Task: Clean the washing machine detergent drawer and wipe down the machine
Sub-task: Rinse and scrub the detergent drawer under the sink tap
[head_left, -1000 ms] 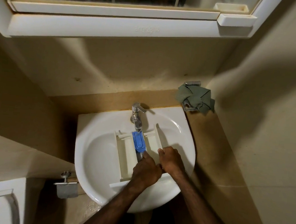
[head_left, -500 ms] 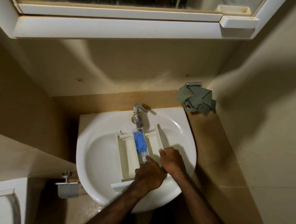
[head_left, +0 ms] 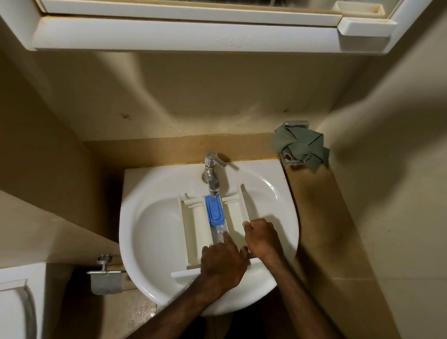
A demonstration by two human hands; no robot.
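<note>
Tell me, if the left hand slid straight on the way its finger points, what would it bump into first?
Probably the blue insert in the drawer; the left hand points its finger along the middle channel toward it.

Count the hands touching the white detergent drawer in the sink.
2: the left hand at its near middle, one finger in the centre channel; the right hand on its right wall.

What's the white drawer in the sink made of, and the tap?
The drawer looks like matte white moulded plastic: thin walls and dividers, with a blue plastic cap. The tap looks like metal, probably chromed: silvery with bright highlights, somewhat dulled.
</note>
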